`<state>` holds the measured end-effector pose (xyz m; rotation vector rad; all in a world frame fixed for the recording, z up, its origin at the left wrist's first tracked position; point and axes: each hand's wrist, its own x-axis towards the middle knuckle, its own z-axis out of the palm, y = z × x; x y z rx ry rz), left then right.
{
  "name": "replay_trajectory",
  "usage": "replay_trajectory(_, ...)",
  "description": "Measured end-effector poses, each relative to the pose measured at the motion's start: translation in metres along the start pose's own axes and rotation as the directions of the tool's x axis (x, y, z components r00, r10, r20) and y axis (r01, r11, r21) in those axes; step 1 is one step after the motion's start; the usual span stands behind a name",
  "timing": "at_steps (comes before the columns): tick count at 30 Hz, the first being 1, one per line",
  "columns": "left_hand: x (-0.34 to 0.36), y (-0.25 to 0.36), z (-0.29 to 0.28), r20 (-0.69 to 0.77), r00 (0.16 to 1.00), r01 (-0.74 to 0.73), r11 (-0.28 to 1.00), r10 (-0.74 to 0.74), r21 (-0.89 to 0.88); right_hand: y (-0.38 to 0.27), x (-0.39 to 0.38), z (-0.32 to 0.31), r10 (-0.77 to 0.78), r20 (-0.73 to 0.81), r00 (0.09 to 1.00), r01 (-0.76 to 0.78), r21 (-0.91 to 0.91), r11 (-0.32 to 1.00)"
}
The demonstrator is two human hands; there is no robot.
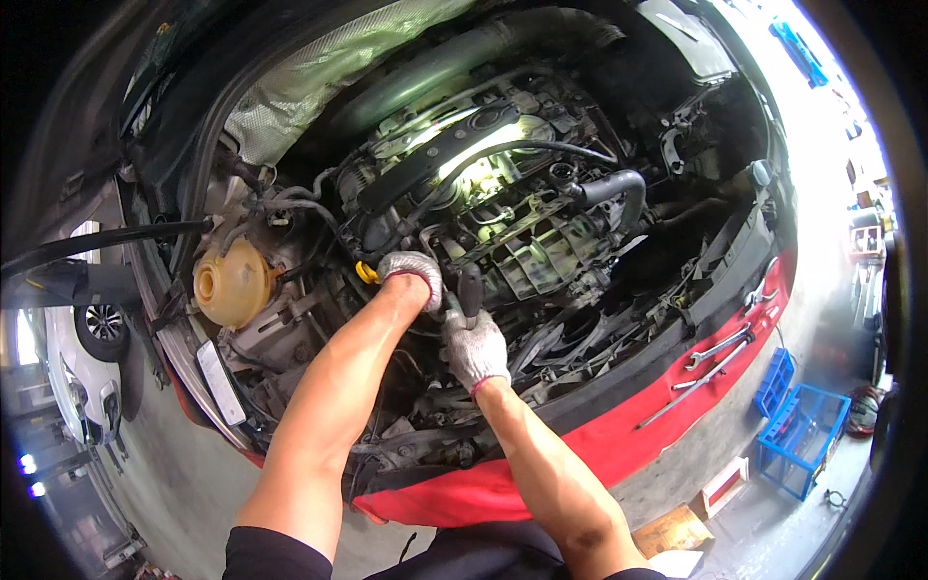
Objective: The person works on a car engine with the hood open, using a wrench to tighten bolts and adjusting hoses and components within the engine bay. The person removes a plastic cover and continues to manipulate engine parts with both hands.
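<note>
Both my hands wear pale knitted work gloves and reach into the front of an open engine bay. My right hand (475,350) is closed around a tool with a rounded black handle (471,292), which points up and away from me; its working end is hidden. Close beside it on the left, my left hand (410,272) reaches down at the engine's near left side, with its fingers out of sight. A yellow loop-shaped handle (366,273) sticks up just left of that glove. Beyond both hands lies the engine (483,184), lit brightly from above.
A yellowed coolant tank (230,283) stands at the left, with a phone-like flat white object (221,383) nearer. Several wrenches (715,353) lie on the red front cover (599,445) at the right. Blue crates (804,437) sit on the floor beyond.
</note>
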<state>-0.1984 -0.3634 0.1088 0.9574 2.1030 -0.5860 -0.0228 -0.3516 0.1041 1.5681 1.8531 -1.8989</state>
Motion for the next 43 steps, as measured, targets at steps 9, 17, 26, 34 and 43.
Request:
replay_trajectory(9, -0.010, -0.002, -0.016, 0.078, 0.997, -0.011, 0.996, 0.017, -0.086, -0.019, -0.009, -0.018, -0.063, 0.003, 0.998, 0.063, -0.046, 0.997)
replay_trajectory(17, -0.007, -0.010, 0.011, -0.119, 0.993, -0.047, 0.970, 0.019, -0.240, -0.006, -0.013, -0.027, -0.350, -0.029, 0.936, 0.321, -0.332, 0.887)
replay_trajectory(26, -0.039, -0.015, 0.009, -0.077, 0.994, 0.052, 0.952, -0.079, -0.302, -0.044, -0.037, -0.054, -0.288, -0.001, 0.958, 0.271, -0.329, 0.905)
replay_trajectory(34, -0.046, -0.051, -0.077, -0.659, 0.698, 0.109, 0.952, -0.278, -0.286, -0.027, -0.064, -0.144, -0.121, 0.061, 0.991, 0.112, 0.137, 0.984)
replay_trajectory(43, -0.035, -0.070, -0.091, -0.431, 0.842, 0.154, 0.911, -0.323, -0.382, 0.006, -0.099, -0.241, -0.208, -0.017, 0.978, 0.205, 0.242, 0.948)
